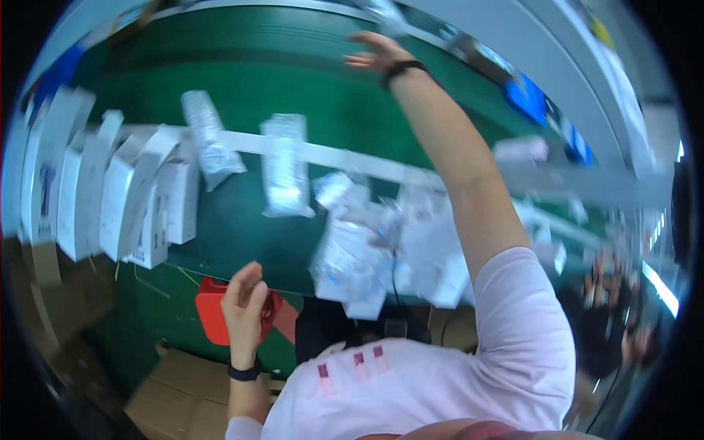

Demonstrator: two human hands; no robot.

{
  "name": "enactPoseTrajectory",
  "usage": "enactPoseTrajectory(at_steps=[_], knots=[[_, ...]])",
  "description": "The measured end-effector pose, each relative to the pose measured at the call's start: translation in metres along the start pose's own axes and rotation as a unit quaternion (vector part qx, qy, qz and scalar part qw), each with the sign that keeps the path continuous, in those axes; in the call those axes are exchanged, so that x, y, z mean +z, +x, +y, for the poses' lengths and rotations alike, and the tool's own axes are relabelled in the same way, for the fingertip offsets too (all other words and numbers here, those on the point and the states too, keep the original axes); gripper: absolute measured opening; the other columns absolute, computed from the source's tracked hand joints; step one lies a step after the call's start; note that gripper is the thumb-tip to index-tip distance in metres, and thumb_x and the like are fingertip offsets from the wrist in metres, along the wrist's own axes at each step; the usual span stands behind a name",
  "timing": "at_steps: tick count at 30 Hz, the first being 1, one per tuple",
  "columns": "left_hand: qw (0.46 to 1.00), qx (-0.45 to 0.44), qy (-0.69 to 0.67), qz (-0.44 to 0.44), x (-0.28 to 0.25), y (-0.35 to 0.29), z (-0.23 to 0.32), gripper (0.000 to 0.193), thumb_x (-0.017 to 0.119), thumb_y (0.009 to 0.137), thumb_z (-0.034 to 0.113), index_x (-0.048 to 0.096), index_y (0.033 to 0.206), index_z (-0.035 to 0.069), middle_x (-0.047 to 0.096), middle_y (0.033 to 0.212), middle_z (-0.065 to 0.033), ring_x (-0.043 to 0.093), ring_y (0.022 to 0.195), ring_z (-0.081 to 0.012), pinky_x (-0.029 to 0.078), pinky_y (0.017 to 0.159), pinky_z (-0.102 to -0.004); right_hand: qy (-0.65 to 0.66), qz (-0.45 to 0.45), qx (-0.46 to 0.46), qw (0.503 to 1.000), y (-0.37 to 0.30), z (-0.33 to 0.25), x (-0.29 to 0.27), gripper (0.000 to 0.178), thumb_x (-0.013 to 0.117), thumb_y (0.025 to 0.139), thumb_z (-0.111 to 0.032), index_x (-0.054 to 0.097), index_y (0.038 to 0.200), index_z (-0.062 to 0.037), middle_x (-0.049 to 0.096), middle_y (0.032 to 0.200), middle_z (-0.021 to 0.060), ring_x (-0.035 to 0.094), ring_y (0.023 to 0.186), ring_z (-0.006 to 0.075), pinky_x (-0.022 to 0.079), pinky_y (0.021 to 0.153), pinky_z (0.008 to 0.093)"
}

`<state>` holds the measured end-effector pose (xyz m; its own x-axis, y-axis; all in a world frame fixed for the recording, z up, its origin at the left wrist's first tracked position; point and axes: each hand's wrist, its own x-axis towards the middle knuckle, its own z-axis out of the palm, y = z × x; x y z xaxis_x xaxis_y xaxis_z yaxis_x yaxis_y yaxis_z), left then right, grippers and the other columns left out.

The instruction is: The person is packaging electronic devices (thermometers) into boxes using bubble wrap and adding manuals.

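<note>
My right arm stretches far across the green belt, and my right hand (pixel 375 55) hovers near its far edge with fingers apart, holding nothing. Close to that hand lies a blurred clear plastic item (pixel 385 16). My left hand (pixel 246 297) hangs at the near edge of the green worktop (pixel 242 227), loosely curled, fingers and thumb apart, with nothing in it. A red plastic stool (pixel 213 312) is behind and below it. On the worktop lie two bubble-wrapped packs (pixel 284 165) (pixel 209 136) and a heap of clear plastic bags (pixel 352 249).
Several white boxes (pixel 77 198) stand upright in a row on the left. Cardboard boxes (pixel 176 392) are on the floor at lower left. A white rail (pixel 330 155) separates worktop from belt (pixel 242 66). Blue bins (pixel 525 99) line the far right side. Another person (pixel 609 315) is at right.
</note>
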<state>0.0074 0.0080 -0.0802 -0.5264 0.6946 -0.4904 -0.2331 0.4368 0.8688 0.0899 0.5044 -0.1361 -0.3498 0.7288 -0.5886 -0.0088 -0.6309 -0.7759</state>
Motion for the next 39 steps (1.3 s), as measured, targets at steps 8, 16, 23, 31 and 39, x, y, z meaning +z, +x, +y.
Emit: enactPoseTrajectory(at_steps=[8, 16, 23, 31, 39], knots=[[0.960, 0.186, 0.106, -0.179, 0.106, 0.003, 0.058, 0.043, 0.062, 0.090, 0.010, 0.051, 0.129, -0.002, 0.057, 0.125, -0.0132, 0.053, 0.116, -0.0216, 0.040, 0.100, -0.0324, -0.262, -0.279, -0.073, 0.921, -0.349, -0.020, 0.037, 0.054, 0.071, 0.076, -0.024, 0.056, 0.117, 0.0082, 0.060, 0.102, 0.0206, 0.065, 0.078, 0.0231, 0.051, 0.064, 0.0303], [0.792, 0.442, 0.353, -0.228, 0.223, -0.012, 0.053, 0.101, 0.078, 0.068, 0.051, 0.035, 0.138, -0.007, 0.047, 0.131, -0.0267, 0.041, 0.126, -0.0408, 0.034, 0.105, -0.0452, -0.633, -0.281, -0.207, 0.691, -0.487, -0.039, -0.181, 0.037, 0.076, 0.074, -0.019, 0.068, 0.106, -0.0012, 0.070, 0.097, 0.0139, 0.069, 0.074, 0.0248, 0.054, 0.065, 0.0315], [0.797, 0.400, 0.381, -0.242, 0.285, -0.057, 0.030, 0.102, 0.075, 0.071, 0.054, 0.033, 0.139, -0.008, 0.044, 0.132, -0.0330, 0.035, 0.127, -0.0483, 0.028, 0.108, -0.0500, -0.622, 0.216, -0.428, 0.619, -0.286, -0.007, -0.383, 0.056, 0.071, 0.077, -0.024, 0.055, 0.127, -0.0048, 0.061, 0.122, 0.0181, 0.058, 0.112, 0.0346, 0.045, 0.096, 0.0370], [0.800, 0.431, 0.363, -0.205, 0.286, -0.079, 0.032, 0.099, 0.077, 0.073, 0.044, 0.027, 0.143, -0.005, 0.036, 0.139, -0.0309, 0.032, 0.130, -0.0476, 0.028, 0.108, -0.0505, -0.719, 0.297, -0.306, 0.548, -0.279, 0.000, -0.395, 0.021, 0.054, 0.085, -0.018, 0.065, 0.100, -0.0106, 0.064, 0.101, 0.0145, 0.062, 0.091, 0.0362, 0.050, 0.078, 0.0473], [0.784, 0.531, 0.135, -0.292, 0.293, -0.125, 0.119, 0.121, 0.088, 0.061, 0.033, 0.012, 0.148, -0.003, 0.033, 0.144, -0.0276, 0.033, 0.135, -0.0398, 0.028, 0.110, -0.0434, -0.800, 0.210, -0.425, 0.368, -0.565, -0.013, -0.248, 0.019, 0.059, 0.073, -0.007, 0.064, 0.091, -0.0049, 0.055, 0.088, 0.0066, 0.057, 0.073, 0.0234, 0.046, 0.059, 0.0327]])
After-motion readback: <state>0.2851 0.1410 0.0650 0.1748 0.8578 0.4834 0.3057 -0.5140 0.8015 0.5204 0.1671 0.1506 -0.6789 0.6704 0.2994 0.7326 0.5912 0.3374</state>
